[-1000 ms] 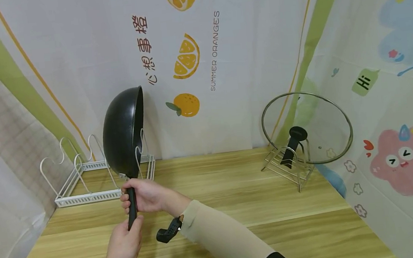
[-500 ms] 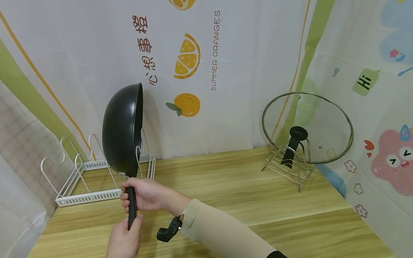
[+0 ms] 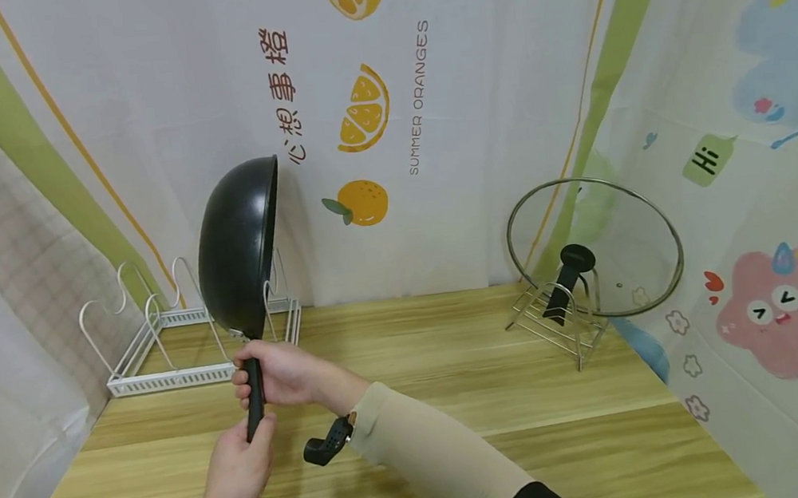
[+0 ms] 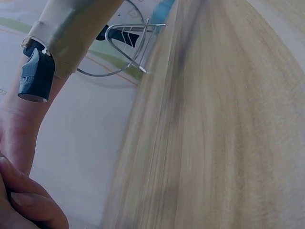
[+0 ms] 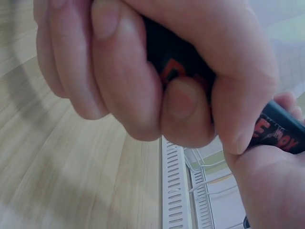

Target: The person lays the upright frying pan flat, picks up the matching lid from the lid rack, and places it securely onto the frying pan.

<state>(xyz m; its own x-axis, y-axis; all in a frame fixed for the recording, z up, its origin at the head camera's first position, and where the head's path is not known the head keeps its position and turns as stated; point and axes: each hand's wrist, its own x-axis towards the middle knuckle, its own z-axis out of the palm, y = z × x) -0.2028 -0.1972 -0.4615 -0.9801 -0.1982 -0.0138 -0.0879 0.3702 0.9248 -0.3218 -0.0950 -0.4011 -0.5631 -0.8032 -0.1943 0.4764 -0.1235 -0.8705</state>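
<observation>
A white rack stands far left on the table. Just right of it, the pan is held on edge above the rack's wires, steadied two-handed: left hand grips the handle's end, right hand wraps it higher. Far right, a lid leans in its stand.

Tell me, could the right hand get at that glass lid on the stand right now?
Probably not as things stand: the right hand grips the black pan by its handle, as does the left hand. The path across the table to the glass lid looks unobstructed.
</observation>
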